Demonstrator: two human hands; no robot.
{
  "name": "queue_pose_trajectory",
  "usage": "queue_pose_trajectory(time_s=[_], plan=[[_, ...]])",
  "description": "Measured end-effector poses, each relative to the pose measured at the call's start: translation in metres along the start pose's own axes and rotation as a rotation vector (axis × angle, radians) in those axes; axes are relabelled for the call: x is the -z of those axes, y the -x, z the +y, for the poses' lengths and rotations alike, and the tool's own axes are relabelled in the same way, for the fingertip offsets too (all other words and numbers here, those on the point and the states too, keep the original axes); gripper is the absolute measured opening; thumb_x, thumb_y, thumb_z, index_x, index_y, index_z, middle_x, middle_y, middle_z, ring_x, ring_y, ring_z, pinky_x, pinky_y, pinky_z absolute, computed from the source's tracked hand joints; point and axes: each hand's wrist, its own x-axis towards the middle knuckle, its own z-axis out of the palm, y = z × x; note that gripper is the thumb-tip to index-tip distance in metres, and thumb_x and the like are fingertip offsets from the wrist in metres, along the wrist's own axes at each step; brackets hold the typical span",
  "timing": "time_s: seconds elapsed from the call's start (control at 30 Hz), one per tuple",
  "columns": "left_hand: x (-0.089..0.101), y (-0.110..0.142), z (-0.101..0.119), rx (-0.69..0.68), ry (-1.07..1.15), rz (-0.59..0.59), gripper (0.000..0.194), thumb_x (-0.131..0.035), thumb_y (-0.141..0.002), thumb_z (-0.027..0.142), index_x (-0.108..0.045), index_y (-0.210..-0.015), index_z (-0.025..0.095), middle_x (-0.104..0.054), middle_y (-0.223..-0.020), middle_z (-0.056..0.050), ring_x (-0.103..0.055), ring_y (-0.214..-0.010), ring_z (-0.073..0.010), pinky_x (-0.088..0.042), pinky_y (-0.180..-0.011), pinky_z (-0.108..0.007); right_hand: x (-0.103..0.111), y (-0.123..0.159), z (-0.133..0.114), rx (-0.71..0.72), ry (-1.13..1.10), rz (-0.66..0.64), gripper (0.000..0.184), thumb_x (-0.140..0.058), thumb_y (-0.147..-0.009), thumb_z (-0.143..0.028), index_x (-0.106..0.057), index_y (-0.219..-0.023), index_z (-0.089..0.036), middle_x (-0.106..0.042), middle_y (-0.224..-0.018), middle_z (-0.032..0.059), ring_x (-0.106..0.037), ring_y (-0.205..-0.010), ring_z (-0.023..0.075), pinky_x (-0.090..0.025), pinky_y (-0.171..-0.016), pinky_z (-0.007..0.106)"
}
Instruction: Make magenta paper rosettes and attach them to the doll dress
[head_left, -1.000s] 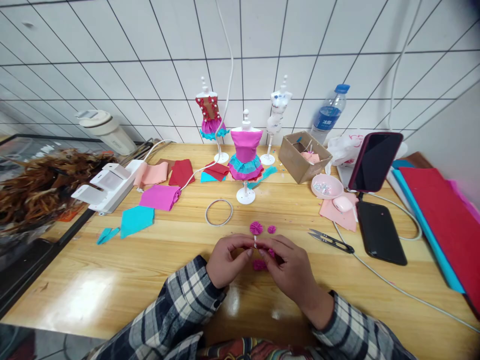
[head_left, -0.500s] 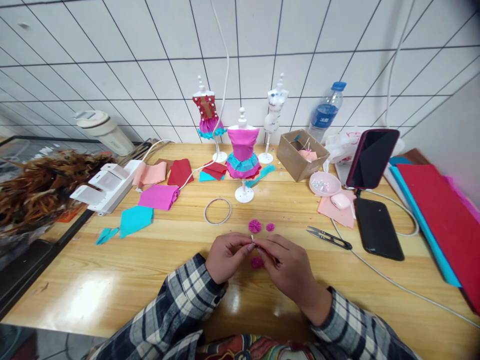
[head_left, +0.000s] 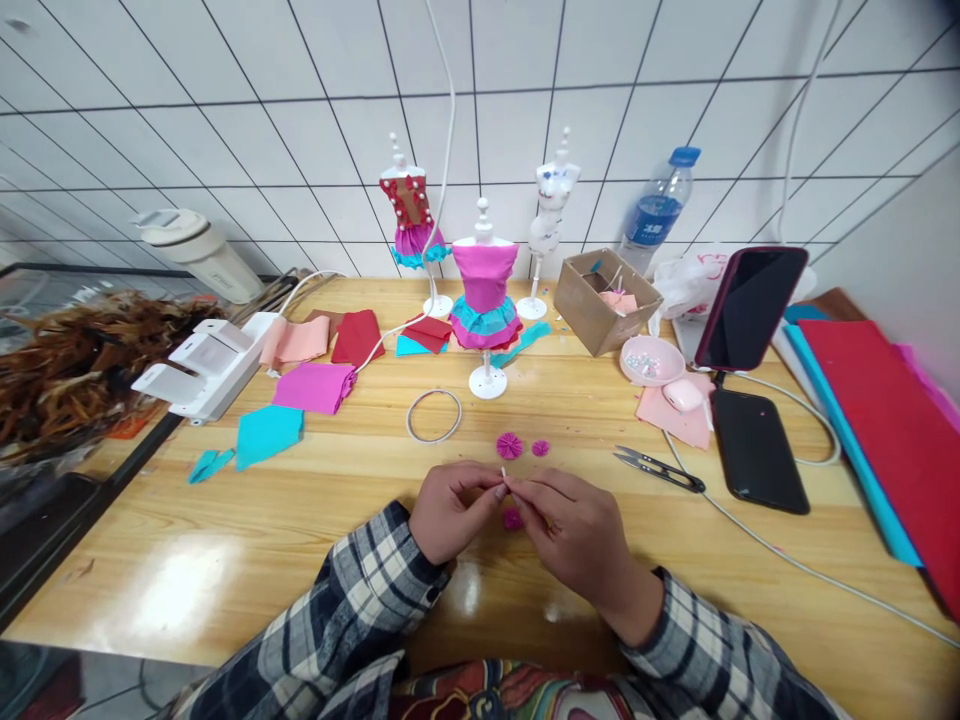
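My left hand (head_left: 451, 508) and my right hand (head_left: 576, 522) meet fingertip to fingertip low over the table, both closed in a pinch. A thin white piece (head_left: 504, 472) pokes up where the fingertips touch; its kind is too small to make out, and its lower part is hidden. Just beyond the fingers lie a pleated magenta fabric rosette (head_left: 509, 446) and a smaller magenta rosette (head_left: 540, 448). Another magenta piece (head_left: 512, 518) shows in the gap below the fingertips, partly covered by my right hand.
Behind my hands stands a small dress form (head_left: 485, 275) in a pink top and ruffled skirt, with two more forms behind. Thread snips (head_left: 660, 468), a phone (head_left: 759, 450) and a bead bowl (head_left: 651, 361) are on the right. A ring (head_left: 434, 440) and fabric scraps (head_left: 270, 436) lie left.
The view has shifted slightly. My hands keep their pinch in nearly the same place, and the white piece stands out a little more clearly between the fingertips.
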Motion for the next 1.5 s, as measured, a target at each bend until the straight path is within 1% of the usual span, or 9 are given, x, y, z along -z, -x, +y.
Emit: queue_pose_trajectory(time_s=[0.13, 0.33, 0.57, 0.67, 0.9, 1.03, 1.13, 1.37, 1.5], plan=[[0.001, -0.001, 0.0, 0.003, -0.035, -0.004, 0.017, -0.059, -0.077, 0.018, -0.076, -0.077, 0.014, -0.077, -0.079, -0.008, -0.071, -0.072, -0.0174, -0.054, -0.069, -0.025, -0.001, 0.001, 0.002, 0.012, -0.033, -0.001, 0.024, -0.054, -0.09, -0.02, -0.069, -0.109, -0.023, -0.072, -0.089, 0.0035, -0.065, -0.079, 0.0145, -0.05, -0.071, 0.025], [-0.001, -0.001, -0.004, 0.005, 0.009, -0.031, 0.021, -0.056, -0.078, 0.015, -0.077, -0.084, 0.014, -0.078, -0.084, -0.008, -0.072, -0.075, -0.0172, -0.055, -0.071, -0.024, 0.0, 0.0, 0.003, 0.001, -0.037, 0.02, 0.023, -0.055, -0.09, -0.019, -0.07, -0.106, -0.023, -0.072, -0.09, 0.0033, -0.065, -0.08, 0.0145, -0.051, -0.073, 0.026], [-0.003, -0.001, -0.003, 0.032, 0.022, -0.043, 0.023, -0.055, -0.079, 0.016, -0.076, -0.086, 0.014, -0.077, -0.083, -0.008, -0.072, -0.076, -0.0175, -0.056, -0.073, -0.025, 0.001, 0.0, 0.005, -0.007, -0.005, 0.02, 0.023, -0.055, -0.09, -0.02, -0.069, -0.107, -0.023, -0.072, -0.092, 0.0034, -0.066, -0.083, 0.0155, -0.051, -0.076, 0.027], [-0.003, -0.002, -0.004, 0.016, 0.009, -0.049, 0.024, -0.054, -0.078, 0.013, -0.077, -0.088, 0.015, -0.077, -0.085, -0.008, -0.072, -0.078, -0.0177, -0.056, -0.075, -0.026, 0.0, 0.001, 0.006, -0.016, 0.003, 0.016, 0.023, -0.055, -0.09, -0.02, -0.069, -0.108, -0.023, -0.072, -0.094, 0.0034, -0.066, -0.084, 0.0156, -0.051, -0.076, 0.027], [-0.004, 0.0, -0.012, -0.054, 0.008, 0.003, 0.036, -0.046, -0.072, 0.005, -0.076, -0.087, 0.017, -0.077, -0.091, -0.006, -0.072, -0.083, -0.016, -0.056, -0.078, -0.026, 0.0, 0.0, 0.005, -0.003, 0.009, 0.044, 0.025, -0.054, -0.09, -0.02, -0.068, -0.111, -0.021, -0.073, -0.096, 0.0043, -0.067, -0.084, 0.0155, -0.052, -0.076, 0.026], [-0.004, -0.001, -0.008, -0.044, -0.008, -0.031, 0.026, -0.055, -0.078, 0.011, -0.075, -0.094, 0.017, -0.076, -0.097, -0.007, -0.071, -0.09, -0.0177, -0.055, -0.082, -0.028, -0.001, 0.001, 0.008, -0.029, 0.02, 0.035, 0.026, -0.055, -0.09, -0.021, -0.067, -0.113, -0.021, -0.073, -0.099, 0.0052, -0.067, -0.086, 0.0166, -0.052, -0.077, 0.027], [-0.004, -0.002, -0.006, -0.028, -0.024, -0.057, 0.018, -0.06, -0.084, 0.019, -0.075, -0.093, 0.018, -0.077, -0.093, -0.007, -0.071, -0.085, -0.0164, -0.054, -0.078, -0.025, -0.002, 0.001, 0.009, -0.054, -0.003, 0.034, 0.023, -0.056, -0.089, -0.021, -0.069, -0.108, -0.022, -0.073, -0.096, 0.0044, -0.067, -0.085, 0.0163, -0.052, -0.078, 0.028], [-0.004, -0.002, -0.008, -0.006, -0.011, -0.057, 0.022, -0.056, -0.085, 0.016, -0.075, -0.096, 0.019, -0.077, -0.094, -0.006, -0.071, -0.086, -0.0161, -0.054, -0.079, -0.025, -0.004, 0.0, 0.011, -0.092, -0.064, 0.021, 0.024, -0.054, -0.09, -0.02, -0.069, -0.109, -0.022, -0.072, -0.098, 0.0041, -0.067, -0.087, 0.0156, -0.053, -0.082, 0.027], [-0.004, -0.001, -0.009, 0.009, 0.026, -0.055, 0.021, -0.057, -0.085, 0.019, -0.075, -0.096, 0.018, -0.076, -0.096, -0.007, -0.071, -0.088, -0.017, -0.054, -0.081, -0.026, -0.005, 0.001, 0.013, -0.11, -0.077, -0.006, 0.028, -0.053, -0.09, -0.019, -0.067, -0.114, -0.024, -0.072, -0.102, 0.0038, -0.066, -0.09, 0.0159, -0.052, -0.085, 0.028]])
